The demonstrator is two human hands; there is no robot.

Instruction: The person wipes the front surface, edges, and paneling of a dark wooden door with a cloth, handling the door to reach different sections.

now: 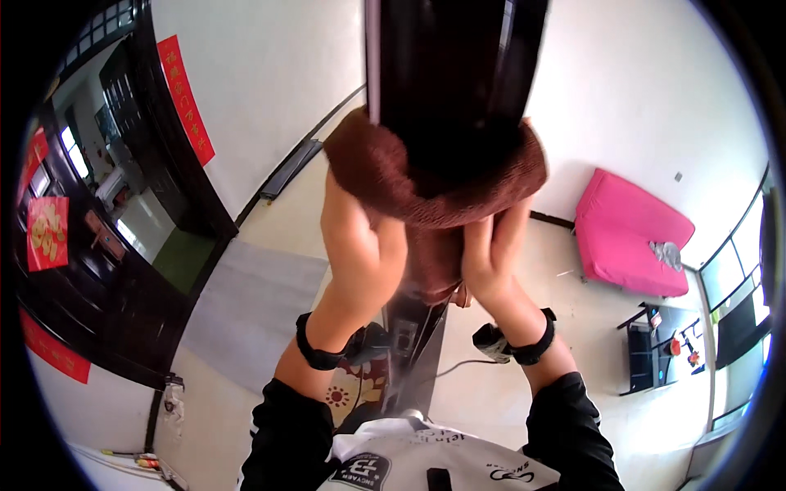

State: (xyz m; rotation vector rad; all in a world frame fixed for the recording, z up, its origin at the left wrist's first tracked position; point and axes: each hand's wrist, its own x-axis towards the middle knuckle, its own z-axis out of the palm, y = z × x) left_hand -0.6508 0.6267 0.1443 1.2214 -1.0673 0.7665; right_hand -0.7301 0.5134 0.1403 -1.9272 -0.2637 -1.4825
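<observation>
A brown towel (430, 196) is wrapped around the near side of a glossy dark post or panel (454, 67) that rises in front of me. My left hand (362, 236) presses the towel from the left side, and my right hand (497, 236) holds it from the right. The fingers of both hands are largely hidden behind the cloth. More of the towel hangs down between my wrists. Each wrist carries a black strap with a dark device attached.
A dark double door (110, 270) stands open at left, with a grey mat (258, 307) before it. A pink sofa (632, 239) and a dark table (654, 350) stand at right. Below the towel is a dark, narrow structure (408, 344); a cable runs beside it.
</observation>
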